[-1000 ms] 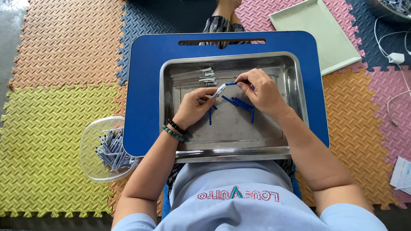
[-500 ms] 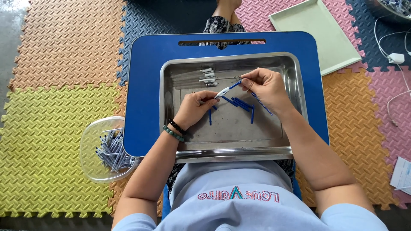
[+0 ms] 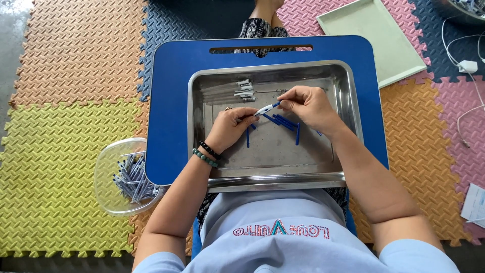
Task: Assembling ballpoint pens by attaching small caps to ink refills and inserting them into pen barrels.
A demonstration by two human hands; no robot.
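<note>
You have almost no packages, signs or screens around you. The only printed mark is the row of letters [image 3: 280, 231] on the chest of your light blue shirt, at the near edge: a short horizontal line, mostly red, with one bigger blue and green letter in the middle. At the far right, near the bottom, a white sheet of paper [image 3: 474, 204] lies on the mat, partly cut off; its content is too small to tell.
</note>
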